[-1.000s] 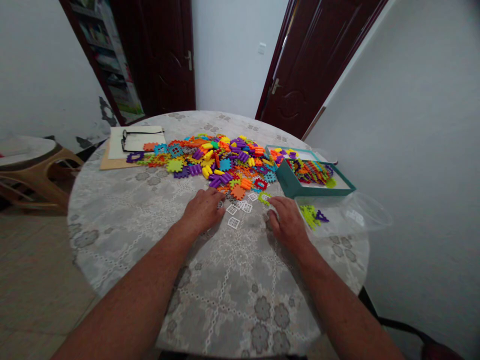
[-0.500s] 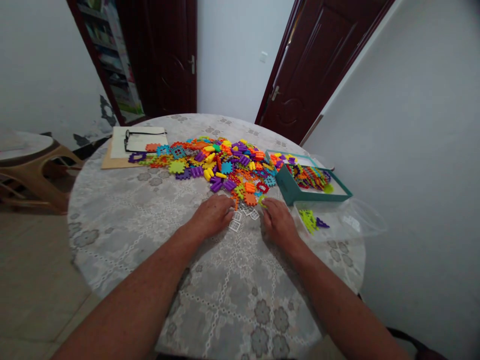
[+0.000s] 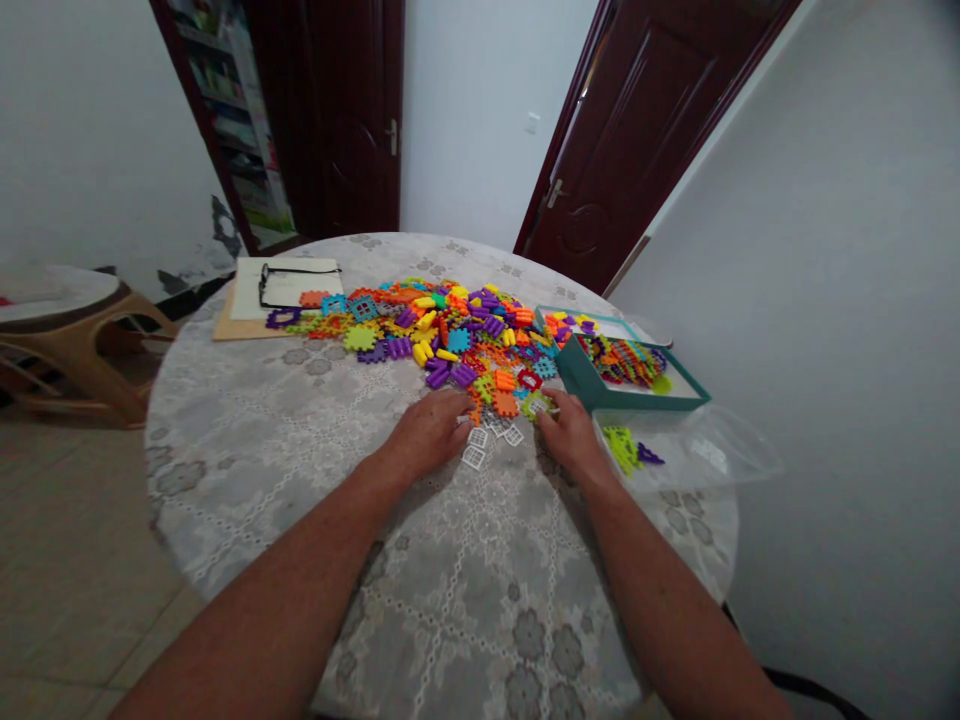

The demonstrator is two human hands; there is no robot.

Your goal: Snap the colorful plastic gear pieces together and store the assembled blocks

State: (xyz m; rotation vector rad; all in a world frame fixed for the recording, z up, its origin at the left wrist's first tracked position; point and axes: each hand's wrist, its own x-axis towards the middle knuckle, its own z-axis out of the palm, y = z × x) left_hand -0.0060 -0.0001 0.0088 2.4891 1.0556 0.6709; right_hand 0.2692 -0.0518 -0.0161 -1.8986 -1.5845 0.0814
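Note:
Closed fingers of my left hand [image 3: 436, 425] grip an orange toothed building piece [image 3: 475, 409], seen nearly edge-on. My right hand [image 3: 570, 432] pinches a yellow-green toothed frame piece [image 3: 529, 409] by its right side, and a white window grid shows in the frame's opening. Between the hands lie several loose white window pieces [image 3: 474, 457]. Just beyond them is a flat orange square piece [image 3: 505, 404], at the near edge of a heap of colourful plastic building pieces [image 3: 457, 340].
A green box [image 3: 637, 400] with rows of pieces stands right of the heap. In front of it, a clear plastic tray [image 3: 697, 470] holds yellow-green and purple pieces. Black eyeglasses [image 3: 300, 270] rest on papers at the far left. A patterned cloth [image 3: 450, 600] covers the round table.
The yellow-green frame in my right hand now shows more fully, with the white window grid in view. My left hand keeps nearly the same place. The whole view has shifted slightly.

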